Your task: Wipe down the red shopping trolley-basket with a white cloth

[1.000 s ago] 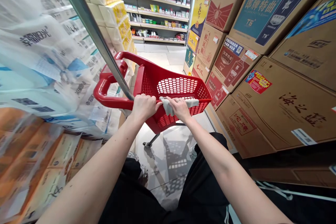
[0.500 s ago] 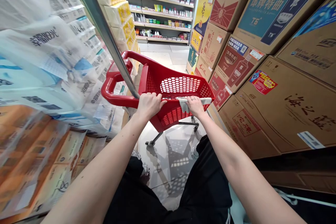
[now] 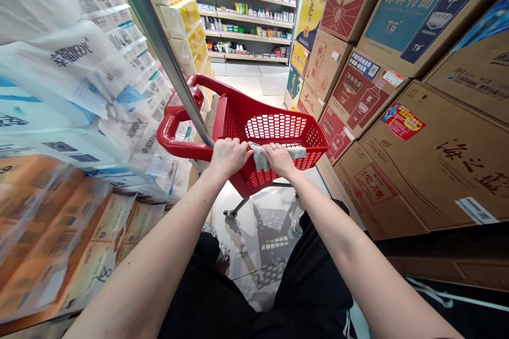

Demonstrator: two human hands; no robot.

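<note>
Left hand (image 3: 228,158) closed round the near rim (image 3: 204,152) of a red wheeled shopping basket (image 3: 234,122); right hand (image 3: 280,160) curled down over a grey cloth (image 3: 260,158) on that rim — cloth's long axis runs along the rim, its bunched end against the left hand's fingers, right hand nearer its middle; cardboard liquor cartons (image 3: 374,180) off right, wrapped tissue packs (image 3: 79,95) off left.

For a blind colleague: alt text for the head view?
The bare left hand and right hand grip a red plastic wheeled shopping basket's rim, a crumpled grey cloth under the right, in an aisle between brown cardboard cartons and plastic-wrapped packs.
</note>
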